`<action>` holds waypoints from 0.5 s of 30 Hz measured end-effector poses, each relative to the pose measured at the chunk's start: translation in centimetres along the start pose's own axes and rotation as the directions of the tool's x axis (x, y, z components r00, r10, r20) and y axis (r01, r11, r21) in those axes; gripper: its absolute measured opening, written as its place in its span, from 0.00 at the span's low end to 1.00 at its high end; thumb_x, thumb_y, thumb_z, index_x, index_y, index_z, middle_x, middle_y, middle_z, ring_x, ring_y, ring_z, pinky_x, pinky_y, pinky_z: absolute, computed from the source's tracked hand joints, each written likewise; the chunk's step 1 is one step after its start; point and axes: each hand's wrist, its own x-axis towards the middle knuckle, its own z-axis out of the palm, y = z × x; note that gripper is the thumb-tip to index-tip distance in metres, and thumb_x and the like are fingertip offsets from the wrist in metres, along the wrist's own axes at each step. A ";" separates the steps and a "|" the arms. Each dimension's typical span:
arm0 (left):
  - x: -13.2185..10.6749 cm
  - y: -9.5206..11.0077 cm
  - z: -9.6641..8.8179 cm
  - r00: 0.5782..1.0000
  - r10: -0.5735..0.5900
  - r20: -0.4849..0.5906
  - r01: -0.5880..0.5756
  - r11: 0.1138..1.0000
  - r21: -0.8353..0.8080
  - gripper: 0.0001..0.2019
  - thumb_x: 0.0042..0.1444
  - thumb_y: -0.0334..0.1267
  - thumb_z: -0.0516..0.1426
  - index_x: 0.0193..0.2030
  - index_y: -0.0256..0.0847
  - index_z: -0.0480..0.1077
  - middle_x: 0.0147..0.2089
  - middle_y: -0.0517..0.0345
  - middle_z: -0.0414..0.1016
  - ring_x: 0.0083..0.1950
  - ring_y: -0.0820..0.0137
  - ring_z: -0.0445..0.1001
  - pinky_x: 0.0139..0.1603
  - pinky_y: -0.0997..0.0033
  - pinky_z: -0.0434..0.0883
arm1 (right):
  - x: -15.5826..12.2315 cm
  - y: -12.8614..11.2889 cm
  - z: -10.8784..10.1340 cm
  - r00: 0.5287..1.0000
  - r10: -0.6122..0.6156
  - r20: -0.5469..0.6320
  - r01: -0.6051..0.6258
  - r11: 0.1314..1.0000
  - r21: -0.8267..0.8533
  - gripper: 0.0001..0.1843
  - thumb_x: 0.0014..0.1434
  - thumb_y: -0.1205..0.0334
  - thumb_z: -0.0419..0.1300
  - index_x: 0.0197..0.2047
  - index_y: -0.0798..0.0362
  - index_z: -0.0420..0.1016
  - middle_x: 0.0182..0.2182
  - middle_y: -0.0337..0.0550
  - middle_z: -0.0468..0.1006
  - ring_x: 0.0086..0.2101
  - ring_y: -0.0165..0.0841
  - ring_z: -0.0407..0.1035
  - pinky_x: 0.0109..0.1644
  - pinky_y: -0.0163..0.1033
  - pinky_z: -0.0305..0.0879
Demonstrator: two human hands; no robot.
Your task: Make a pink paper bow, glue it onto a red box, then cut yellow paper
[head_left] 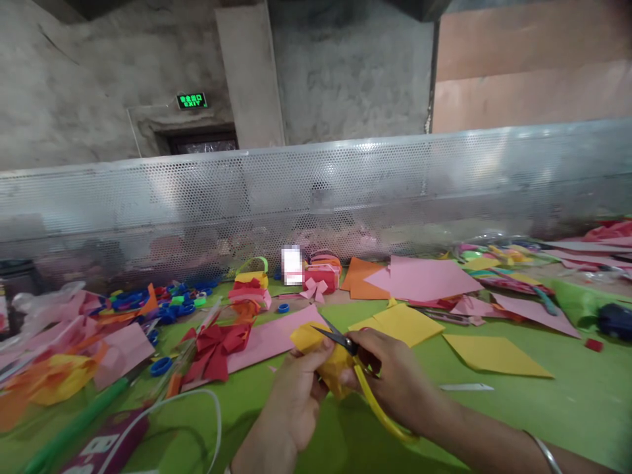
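Observation:
My left hand (pixel 296 395) pinches a folded piece of yellow paper (pixel 309 338), its thumb lying along the near face. In my right hand (pixel 395 375) is a pair of scissors (pixel 378 395) with yellow handles and dark blades. The blades stand apart and reach over the upper part of the yellow paper, close to my left thumb. Whether they touch the paper, I cannot tell. Part of the paper's lower end is hidden by my fingers. Beyond my hands lie yellow sheets (pixel 402 322) and a pink sheet (pixel 269 339).
Left of my hands, a red paper flower (pixel 217 347) lies near a blue ring (pixel 160 366), a green stick (pixel 79 424) and a white cable (pixel 217 411). A yellow sheet (pixel 496 355) and white strip (pixel 467 387) lie right. A perforated metal panel (pixel 345 191) stands behind the green table.

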 end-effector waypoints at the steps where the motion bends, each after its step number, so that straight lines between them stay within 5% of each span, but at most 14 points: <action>1: 0.0 0.0 0.0 1.000 -0.007 -0.012 0.007 1.000 -0.010 0.05 0.41 0.29 0.63 0.26 0.38 0.72 0.29 0.61 0.76 0.26 0.77 0.70 0.30 0.77 0.66 | 0.0 0.0 0.0 1.000 0.000 -0.004 0.000 1.000 -0.006 0.09 0.53 0.56 0.57 0.34 0.53 0.71 0.27 0.41 0.71 0.27 0.33 0.61 0.30 0.35 0.52; 15: 0.3 -0.4 -0.2 1.000 0.005 -0.014 -0.006 0.999 -0.038 0.07 0.40 0.28 0.63 0.28 0.38 0.72 0.27 0.60 0.76 0.23 0.76 0.70 0.27 0.77 0.67 | -0.4 -0.3 0.0 0.999 0.034 -0.006 -0.034 0.996 -0.079 0.06 0.51 0.58 0.58 0.30 0.52 0.68 0.24 0.38 0.68 0.24 0.31 0.58 0.27 0.33 0.49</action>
